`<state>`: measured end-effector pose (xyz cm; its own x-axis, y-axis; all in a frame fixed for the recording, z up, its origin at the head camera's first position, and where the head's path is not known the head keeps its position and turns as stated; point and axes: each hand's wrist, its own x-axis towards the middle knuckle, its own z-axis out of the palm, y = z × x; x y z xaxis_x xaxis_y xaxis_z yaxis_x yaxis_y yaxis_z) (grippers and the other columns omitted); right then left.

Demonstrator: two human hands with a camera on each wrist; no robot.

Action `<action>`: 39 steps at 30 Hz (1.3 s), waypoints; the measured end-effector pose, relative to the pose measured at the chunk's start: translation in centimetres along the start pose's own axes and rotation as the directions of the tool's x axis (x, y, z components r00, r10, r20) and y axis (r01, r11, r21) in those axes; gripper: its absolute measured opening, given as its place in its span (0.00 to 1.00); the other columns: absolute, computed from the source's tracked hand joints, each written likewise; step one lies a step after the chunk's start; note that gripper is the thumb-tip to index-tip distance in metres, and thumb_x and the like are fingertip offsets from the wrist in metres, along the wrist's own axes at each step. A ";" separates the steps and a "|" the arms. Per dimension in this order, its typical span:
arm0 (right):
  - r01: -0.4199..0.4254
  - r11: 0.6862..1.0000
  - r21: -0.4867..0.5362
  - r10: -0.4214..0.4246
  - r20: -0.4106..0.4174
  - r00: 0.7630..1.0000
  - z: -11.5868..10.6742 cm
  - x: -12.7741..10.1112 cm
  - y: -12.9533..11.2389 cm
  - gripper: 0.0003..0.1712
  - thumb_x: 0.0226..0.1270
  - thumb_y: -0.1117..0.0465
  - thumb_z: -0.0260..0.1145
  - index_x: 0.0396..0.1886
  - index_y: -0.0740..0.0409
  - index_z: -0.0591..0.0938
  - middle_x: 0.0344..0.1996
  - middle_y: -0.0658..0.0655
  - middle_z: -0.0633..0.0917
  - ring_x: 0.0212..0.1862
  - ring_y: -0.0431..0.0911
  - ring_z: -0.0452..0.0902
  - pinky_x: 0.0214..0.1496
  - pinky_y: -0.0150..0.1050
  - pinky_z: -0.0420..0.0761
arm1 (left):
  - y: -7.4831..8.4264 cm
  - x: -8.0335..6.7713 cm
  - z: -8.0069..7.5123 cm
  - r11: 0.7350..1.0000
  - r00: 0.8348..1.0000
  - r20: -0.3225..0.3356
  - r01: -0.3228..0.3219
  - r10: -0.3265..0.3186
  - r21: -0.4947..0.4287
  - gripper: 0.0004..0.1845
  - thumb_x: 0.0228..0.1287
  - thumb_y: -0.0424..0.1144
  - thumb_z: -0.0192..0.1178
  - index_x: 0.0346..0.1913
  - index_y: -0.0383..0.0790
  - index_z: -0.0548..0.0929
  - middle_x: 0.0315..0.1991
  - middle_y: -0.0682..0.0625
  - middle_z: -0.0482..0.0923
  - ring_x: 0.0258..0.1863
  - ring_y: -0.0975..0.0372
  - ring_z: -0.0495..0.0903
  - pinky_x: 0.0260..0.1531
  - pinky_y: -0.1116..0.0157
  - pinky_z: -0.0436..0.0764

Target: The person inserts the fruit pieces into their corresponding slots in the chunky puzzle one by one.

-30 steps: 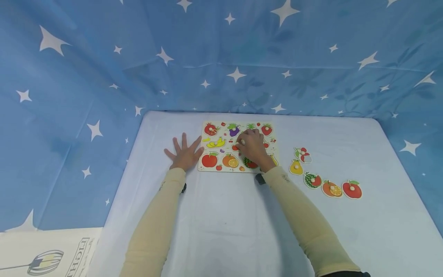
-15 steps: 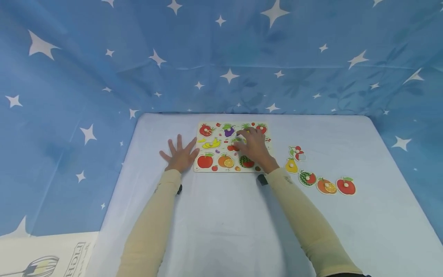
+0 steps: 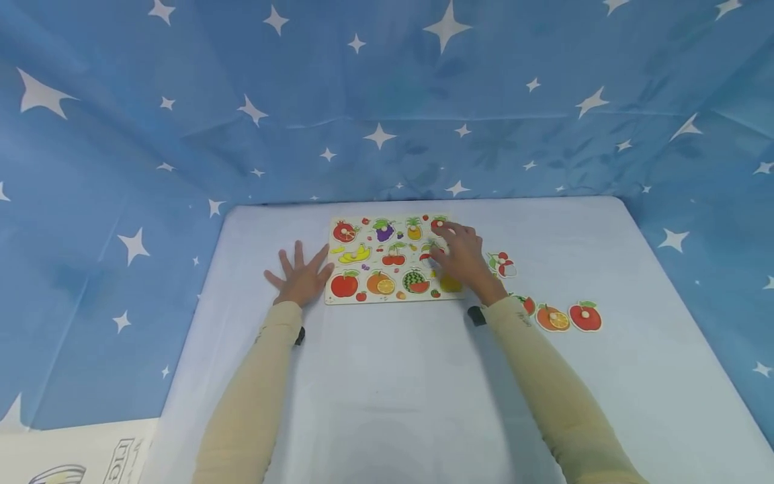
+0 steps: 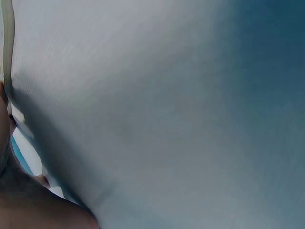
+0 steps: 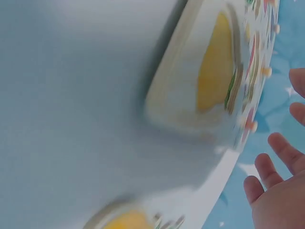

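Observation:
The wooden fruit puzzle board lies toward the back of the table. My left hand rests with spread fingers at its left edge; in the left wrist view only part of that hand shows. Over the right side of the board is my right hand, fingers loosely bent and apart, holding nothing. Its fingertips overlap the strawberry at the top right corner. The right wrist view has these fingers spread above the board, with a yellow pear-shaped area and several knobs below them.
Right of the board lie loose knobbed pieces: a red-and-white fruit, a watermelon partly under the right forearm, an orange and an apple. A blue star-patterned curtain hangs behind the table.
My right hand has moved right from the cherries in the middle of the board to its right side, fingers now loosened. My left hand stays at the left edge. The view has shifted slightly.

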<state>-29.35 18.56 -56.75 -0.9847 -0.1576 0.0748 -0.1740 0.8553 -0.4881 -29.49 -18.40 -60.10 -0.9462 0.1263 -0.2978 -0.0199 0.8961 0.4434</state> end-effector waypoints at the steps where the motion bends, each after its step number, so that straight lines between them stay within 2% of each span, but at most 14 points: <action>1: -0.010 1.000 0.001 0.010 -0.006 1.000 -0.3 -0.2 0.2 0.28 0.80 0.56 0.67 0.74 0.58 0.78 0.76 0.67 0.71 0.75 0.71 0.58 0.72 0.71 0.59 | 0.0 0.0 0.0 1.000 1.000 0.001 -0.001 0.001 -0.002 0.38 0.83 0.64 0.43 0.89 0.61 0.49 0.86 0.39 0.18 0.80 0.34 0.14 0.64 0.21 0.20; 7: -0.070 0.998 -0.006 0.070 -0.019 0.997 -1.3 -1.3 2.2 0.27 0.80 0.58 0.65 0.74 0.58 0.78 0.74 0.68 0.72 0.74 0.70 0.60 0.72 0.69 0.60 | 0.7 -0.8 -0.5 1.000 1.000 0.004 0.005 -0.005 -0.008 0.38 0.84 0.62 0.43 0.89 0.59 0.49 0.86 0.38 0.19 0.80 0.33 0.15 0.64 0.21 0.20; 14: -0.148 0.989 -0.022 0.148 -0.014 0.989 -2.8 -3.1 4.2 0.27 0.81 0.60 0.64 0.75 0.61 0.76 0.72 0.70 0.72 0.73 0.70 0.60 0.72 0.68 0.59 | 0.3 -0.6 -0.4 1.000 1.000 0.007 0.009 -0.009 -0.018 0.38 0.83 0.64 0.42 0.89 0.60 0.48 0.86 0.39 0.17 0.80 0.34 0.13 0.63 0.22 0.19; 24: -0.207 0.978 -0.020 0.206 -0.018 0.978 -4.5 -5.3 7.1 0.21 0.79 0.65 0.61 0.66 0.66 0.82 0.63 0.72 0.80 0.64 0.69 0.67 0.67 0.69 0.62 | 0.4 -0.7 -0.3 0.999 1.000 0.014 0.003 -0.003 -0.035 0.38 0.84 0.63 0.43 0.89 0.59 0.48 0.86 0.38 0.17 0.79 0.34 0.12 0.63 0.22 0.17; 30: -0.249 0.968 -0.008 0.249 -0.007 0.968 -4.6 -5.7 7.9 0.18 0.77 0.66 0.62 0.60 0.69 0.84 0.60 0.72 0.81 0.61 0.67 0.69 0.69 0.68 0.63 | 0.0 -0.5 -0.4 0.999 1.000 0.007 -0.005 0.005 -0.033 0.38 0.84 0.64 0.42 0.89 0.59 0.49 0.86 0.38 0.17 0.79 0.34 0.12 0.62 0.22 0.17; 39: -0.275 0.961 0.017 0.275 0.022 0.961 -4.7 -5.9 8.1 0.15 0.77 0.69 0.62 0.58 0.72 0.84 0.54 0.71 0.82 0.57 0.64 0.70 0.66 0.64 0.72 | 0.3 -0.9 -0.3 0.999 1.000 0.010 0.007 -0.007 -0.032 0.38 0.83 0.63 0.43 0.89 0.59 0.49 0.86 0.37 0.18 0.79 0.34 0.13 0.62 0.22 0.17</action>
<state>-24.98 28.78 -57.03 -0.9940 0.0731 -0.0812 0.1042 0.8569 -0.5048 -28.77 -18.35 -59.50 -0.9429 0.1243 -0.3091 -0.0370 0.8830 0.4679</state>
